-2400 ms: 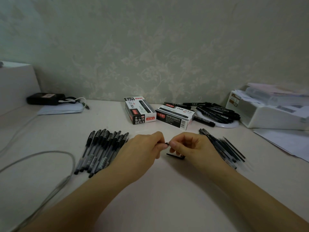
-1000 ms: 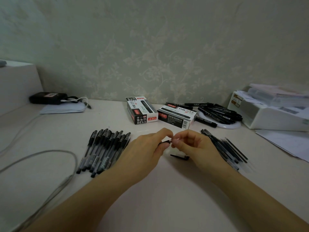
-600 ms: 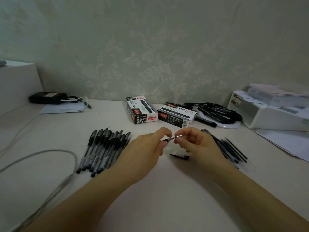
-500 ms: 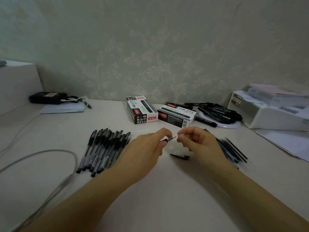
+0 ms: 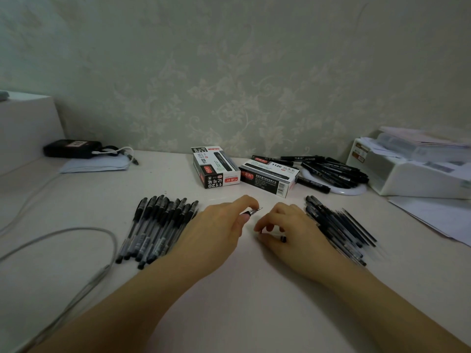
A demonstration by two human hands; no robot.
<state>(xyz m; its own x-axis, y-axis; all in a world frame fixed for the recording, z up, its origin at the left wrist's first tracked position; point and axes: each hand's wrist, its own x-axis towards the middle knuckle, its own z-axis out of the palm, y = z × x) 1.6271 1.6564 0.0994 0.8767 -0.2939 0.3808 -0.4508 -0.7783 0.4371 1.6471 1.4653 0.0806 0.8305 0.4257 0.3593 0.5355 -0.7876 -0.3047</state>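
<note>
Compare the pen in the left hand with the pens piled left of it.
The pen in the left hand is uncapped, its metal tip bare; the piled pens wear black caps. The pen is held above the table, tip pointing right; the piled pens lie flat, caps towards the wall. They look like one kind.

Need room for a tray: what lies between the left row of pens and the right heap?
In the head view, both hands: the left hand pinches a pen, tip bare; the right hand curls over a black cap.
</note>
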